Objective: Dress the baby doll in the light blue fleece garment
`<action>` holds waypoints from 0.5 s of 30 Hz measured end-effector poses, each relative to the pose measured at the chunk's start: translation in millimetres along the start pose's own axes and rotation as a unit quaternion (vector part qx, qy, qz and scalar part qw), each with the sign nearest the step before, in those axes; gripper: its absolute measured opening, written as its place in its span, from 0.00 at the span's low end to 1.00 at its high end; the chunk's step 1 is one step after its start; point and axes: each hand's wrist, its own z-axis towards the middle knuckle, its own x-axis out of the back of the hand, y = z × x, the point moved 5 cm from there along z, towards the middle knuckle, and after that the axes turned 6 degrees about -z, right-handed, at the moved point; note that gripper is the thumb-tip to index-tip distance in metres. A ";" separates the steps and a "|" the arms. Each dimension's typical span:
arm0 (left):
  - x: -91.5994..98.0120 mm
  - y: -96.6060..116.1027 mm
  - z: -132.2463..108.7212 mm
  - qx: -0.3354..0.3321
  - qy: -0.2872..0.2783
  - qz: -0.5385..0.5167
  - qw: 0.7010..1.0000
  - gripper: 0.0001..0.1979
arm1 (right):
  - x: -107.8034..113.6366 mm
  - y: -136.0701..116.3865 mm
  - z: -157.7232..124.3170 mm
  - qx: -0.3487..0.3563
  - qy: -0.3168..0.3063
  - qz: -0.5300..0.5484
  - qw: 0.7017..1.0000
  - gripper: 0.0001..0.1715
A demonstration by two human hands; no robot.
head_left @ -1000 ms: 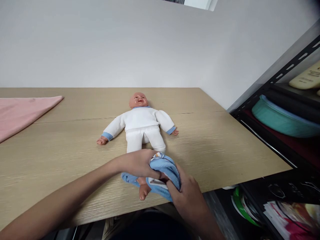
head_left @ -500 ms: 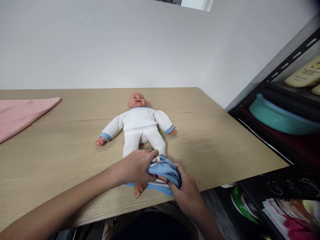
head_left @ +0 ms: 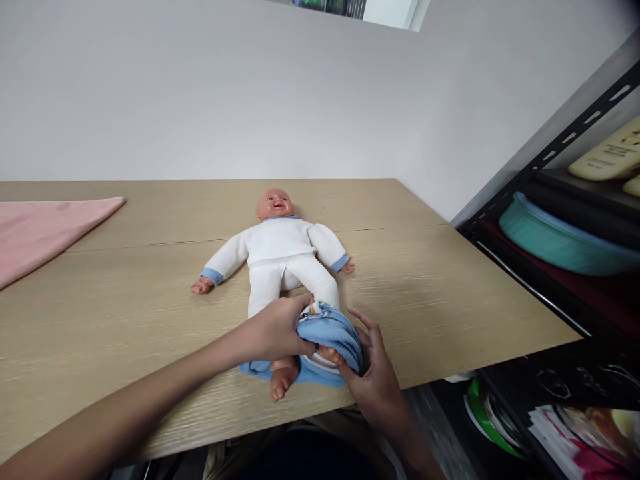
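Note:
A baby doll (head_left: 280, 257) in a white suit with blue cuffs lies on its back on the wooden table (head_left: 125, 313), head towards the wall. A bunched blue garment (head_left: 327, 333) covers its lower legs; one bare foot (head_left: 281, 381) sticks out towards me. My left hand (head_left: 273, 330) is closed on the garment's left side, over the doll's leg. My right hand (head_left: 373, 373) grips the garment's right side with thumb and lower fingers, its index finger stretched out.
A pink cloth (head_left: 45, 230) lies at the table's far left. A black metal shelf (head_left: 565, 200) stands to the right, holding a teal basin (head_left: 560, 240). Below the table edge lie a green plate (head_left: 483, 417) and printed papers (head_left: 580, 433).
Both hands have pushed the blue garment up the doll's legs, away from me. The right hand's index finger has stretched out.

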 end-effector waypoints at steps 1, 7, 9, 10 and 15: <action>0.5 -1.2 -0.1 -0.005 0.016 0.006 1.000 0.24 | 0.7 -0.4 2.2 0.010 -0.007 0.004 1.000 0.41; 8.7 7.2 -1.4 -0.093 0.032 0.076 0.992 0.32 | 8.8 0.2 15.5 0.055 -0.023 -0.006 0.998 0.33; 13.4 9.6 -0.2 -0.109 0.026 0.081 0.990 0.31 | 10.5 0.7 19.4 0.062 -0.011 -0.011 0.998 0.26; 15.4 10.0 0.7 -0.116 0.019 0.081 0.990 0.29 | 10.8 0.8 21.2 0.064 -0.005 -0.017 0.998 0.21; 23.0 7.6 4.1 -0.169 -0.050 0.065 0.982 0.13 | 10.0 2.3 29.9 0.038 0.005 -0.026 0.999 0.15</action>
